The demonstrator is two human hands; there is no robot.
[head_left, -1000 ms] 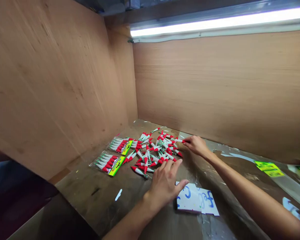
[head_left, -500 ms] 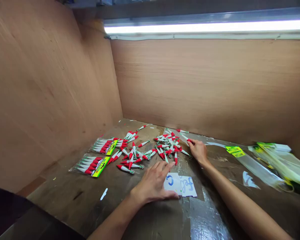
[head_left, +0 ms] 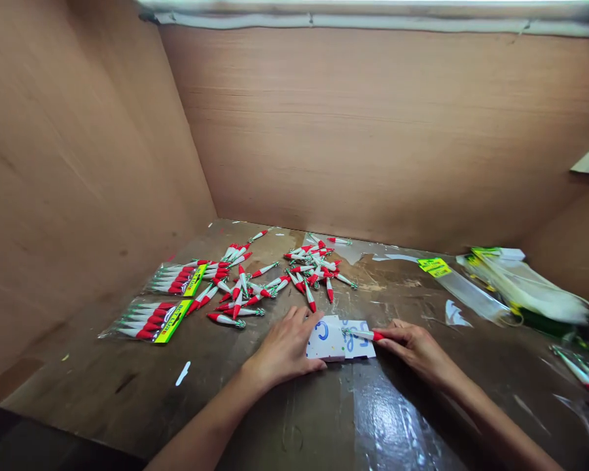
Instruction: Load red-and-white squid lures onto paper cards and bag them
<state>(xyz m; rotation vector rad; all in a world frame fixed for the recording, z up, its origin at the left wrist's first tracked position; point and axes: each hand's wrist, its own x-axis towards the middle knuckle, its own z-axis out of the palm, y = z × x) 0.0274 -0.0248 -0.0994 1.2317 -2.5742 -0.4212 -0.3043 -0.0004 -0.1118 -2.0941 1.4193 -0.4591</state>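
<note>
Where the table (head_left: 93,399) runs left, two clear packets (head_left: 147,319) of red-and-white lures lie side by side. Loose lures (head_left: 226,320) scattered mid-table. Left hand (head_left: 282,347) curved, thumb and fingers bracketing a lettered card block (head_left: 331,345); cannot tell whether it grips. Over the card, a single lure (head_left: 363,334), its red end pinched by the right hand (head_left: 417,343). Farther right, a clear sleeve (head_left: 471,294) with yellow header.

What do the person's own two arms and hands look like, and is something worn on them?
The left hand and right hand wear no gloves. The left forearm and right forearm show no sleeves where visible. I see no watch or bracelet; small rings are hard to judge.
</note>
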